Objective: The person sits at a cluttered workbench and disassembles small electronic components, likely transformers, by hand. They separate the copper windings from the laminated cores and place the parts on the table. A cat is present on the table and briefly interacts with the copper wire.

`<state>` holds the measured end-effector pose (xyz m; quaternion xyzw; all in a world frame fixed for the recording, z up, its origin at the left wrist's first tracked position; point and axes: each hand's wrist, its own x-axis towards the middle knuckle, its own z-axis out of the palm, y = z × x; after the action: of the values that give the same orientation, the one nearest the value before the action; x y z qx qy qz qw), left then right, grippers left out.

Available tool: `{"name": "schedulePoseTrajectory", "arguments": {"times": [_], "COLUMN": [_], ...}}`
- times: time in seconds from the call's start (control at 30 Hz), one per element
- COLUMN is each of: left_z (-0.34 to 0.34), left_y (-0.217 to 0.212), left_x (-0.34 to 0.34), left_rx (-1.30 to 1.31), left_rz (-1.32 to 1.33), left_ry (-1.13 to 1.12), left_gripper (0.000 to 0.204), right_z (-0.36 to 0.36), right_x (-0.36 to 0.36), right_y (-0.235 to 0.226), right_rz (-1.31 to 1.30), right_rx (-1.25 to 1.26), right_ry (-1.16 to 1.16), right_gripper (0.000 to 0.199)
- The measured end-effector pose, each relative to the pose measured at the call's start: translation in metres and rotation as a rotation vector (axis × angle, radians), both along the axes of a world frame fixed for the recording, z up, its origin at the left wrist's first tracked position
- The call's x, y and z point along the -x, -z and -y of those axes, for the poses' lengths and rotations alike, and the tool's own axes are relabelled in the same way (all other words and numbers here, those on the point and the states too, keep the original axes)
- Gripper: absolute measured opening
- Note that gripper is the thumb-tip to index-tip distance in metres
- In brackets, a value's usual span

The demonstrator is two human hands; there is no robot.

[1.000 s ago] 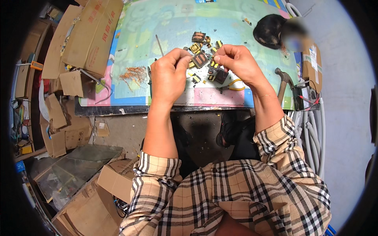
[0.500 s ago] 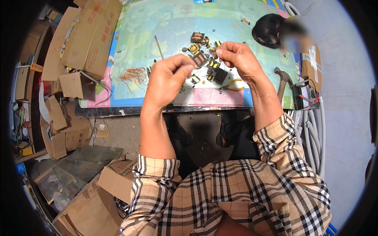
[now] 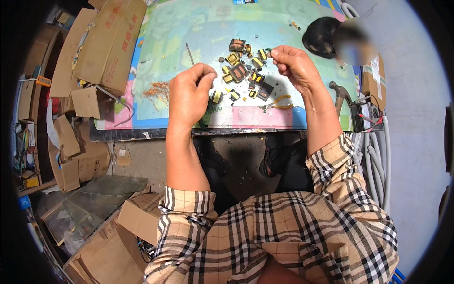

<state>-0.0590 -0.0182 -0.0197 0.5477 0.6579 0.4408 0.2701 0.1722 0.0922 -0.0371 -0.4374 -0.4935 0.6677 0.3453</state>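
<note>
My left hand (image 3: 189,92) is closed above the near left part of the table, thumb and forefinger pinched; what they hold, if anything, I cannot make out. Farther right, my right hand (image 3: 297,68) pinches a small dark green piece (image 3: 268,49). Between the hands lies a pile of small transformers with black cores and yellow tape. A larger one with copper windings (image 3: 239,72) sits in its middle, and a similar one (image 3: 237,45) lies at its far side. Beyond my left hand, a thin metal rod (image 3: 189,53) lies partly hidden.
Yellow-handled pliers (image 3: 279,104) lie near the front edge. A hammer (image 3: 339,94) and a meter with leads (image 3: 366,116) are at the right. Copper wire scraps (image 3: 157,92) lie left of my left hand. A cardboard box (image 3: 111,45) stands at left; another person's head (image 3: 324,38) is far right.
My hands have moved apart: the left one a little left and nearer me, the right one slightly right. More of the pile shows between them, and a dark green piece now shows at my right fingertips.
</note>
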Motion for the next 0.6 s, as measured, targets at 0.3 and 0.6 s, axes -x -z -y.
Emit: {"name": "schedulePoseTrajectory", "arguments": {"times": [0.3, 0.6], "left_z": [-0.002, -0.015], "left_y": [0.001, -0.013], "left_x": [-0.003, -0.036], "left_rx": [0.025, 0.051], "left_rz": [0.339, 0.525], "left_ry": [0.015, -0.003], "left_gripper": [0.01, 0.013], "right_z": [0.001, -0.055], "right_x": [-0.012, -0.072], "right_y": [0.005, 0.03], "right_rz": [-0.026, -0.458], "right_rx": [0.032, 0.341], "right_ry": [-0.009, 0.629], "right_gripper": [0.014, 0.013]}}
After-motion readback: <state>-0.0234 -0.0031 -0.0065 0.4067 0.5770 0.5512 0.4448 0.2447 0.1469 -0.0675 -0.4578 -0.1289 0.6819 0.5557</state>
